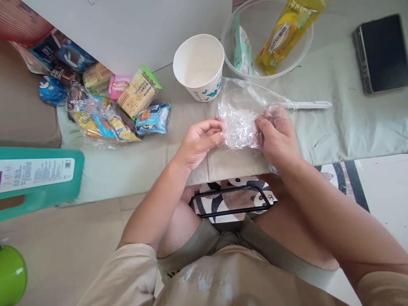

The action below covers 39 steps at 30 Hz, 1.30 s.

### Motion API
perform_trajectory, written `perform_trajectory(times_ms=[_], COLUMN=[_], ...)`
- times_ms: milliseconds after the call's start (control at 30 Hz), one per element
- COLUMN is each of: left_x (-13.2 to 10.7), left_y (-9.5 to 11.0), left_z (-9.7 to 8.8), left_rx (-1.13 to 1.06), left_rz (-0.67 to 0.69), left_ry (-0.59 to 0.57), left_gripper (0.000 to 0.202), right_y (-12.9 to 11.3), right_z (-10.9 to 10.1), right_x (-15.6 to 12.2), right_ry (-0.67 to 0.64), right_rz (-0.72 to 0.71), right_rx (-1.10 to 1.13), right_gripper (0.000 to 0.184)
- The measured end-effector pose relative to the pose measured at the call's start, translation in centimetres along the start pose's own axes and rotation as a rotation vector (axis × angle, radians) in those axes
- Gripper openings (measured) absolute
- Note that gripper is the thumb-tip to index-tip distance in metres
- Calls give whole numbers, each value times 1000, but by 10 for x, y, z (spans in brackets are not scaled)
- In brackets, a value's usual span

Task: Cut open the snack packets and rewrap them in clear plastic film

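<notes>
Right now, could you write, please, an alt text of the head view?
A person's right hand grips crinkled clear plastic film, with the left hand at its edge. Beyond stand a white paper cup with blue print and a round clear plastic tub; colourful wrapped snacks lie to the left.

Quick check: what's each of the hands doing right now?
Left hand: closed, fingertips pinching the left edge of the clear plastic.
Right hand: closed, gripping the right side of the same clear plastic.
</notes>
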<state>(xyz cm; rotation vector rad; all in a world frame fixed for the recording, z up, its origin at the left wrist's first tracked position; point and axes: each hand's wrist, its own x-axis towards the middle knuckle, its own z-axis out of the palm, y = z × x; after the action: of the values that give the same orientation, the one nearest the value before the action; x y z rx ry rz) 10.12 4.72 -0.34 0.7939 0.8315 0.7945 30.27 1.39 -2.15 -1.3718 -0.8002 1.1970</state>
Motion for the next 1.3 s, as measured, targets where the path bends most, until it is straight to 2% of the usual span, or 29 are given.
perform_trajectory(times_ms=[67, 133, 200, 300, 367, 500, 600, 667, 900, 1100, 1200, 1300], left_x=[1, 3, 4, 5, 4, -3, -8, -10, -9, -8, -8, -7], left_y=[-2, -5, -8, -8, -5, 3, 6, 6, 10, 7, 7, 8], left_z=[2, 2, 2, 0, -2, -5, -2, 1, 7, 3, 1, 4], left_rx=[55, 110, 157, 180, 197, 316, 514, 559, 91, 34, -31, -157], left_rz=[-2, 31, 67, 22, 16, 139, 134, 108, 26, 60, -18, -140], left_ry=[-8, 31, 98, 134, 171, 316, 272, 216, 158, 120, 49, 12], left_gripper=[37, 34, 24, 5, 8, 19, 12, 14, 25, 25, 29, 43], right_y=[1, 2, 2, 0, -2, -2, -1, -1, 0, -1, 0, 1], right_z=[0, 0, 0, 0, 0, -3, -4, -4, 0, -1, -1, -2], right_x=[0, 0, 0, 1, 1, 3, 3, 3, 6, 4, 3, 2], right_ry=[-6, -8, 0, 0, -12, 16, 37, 44, 64, 37, 37, 14], right_rz=[-3, -8, -13, -26, -26, -34, -44, -42, -32, -15, -37, -61], right_rx=[-18, -33, -32, 7, 36, 34, 1, -3, 7, -8, -16, -44], right_gripper=[33, 33, 34, 36, 36, 34, 33, 31, 38, 41, 37, 33])
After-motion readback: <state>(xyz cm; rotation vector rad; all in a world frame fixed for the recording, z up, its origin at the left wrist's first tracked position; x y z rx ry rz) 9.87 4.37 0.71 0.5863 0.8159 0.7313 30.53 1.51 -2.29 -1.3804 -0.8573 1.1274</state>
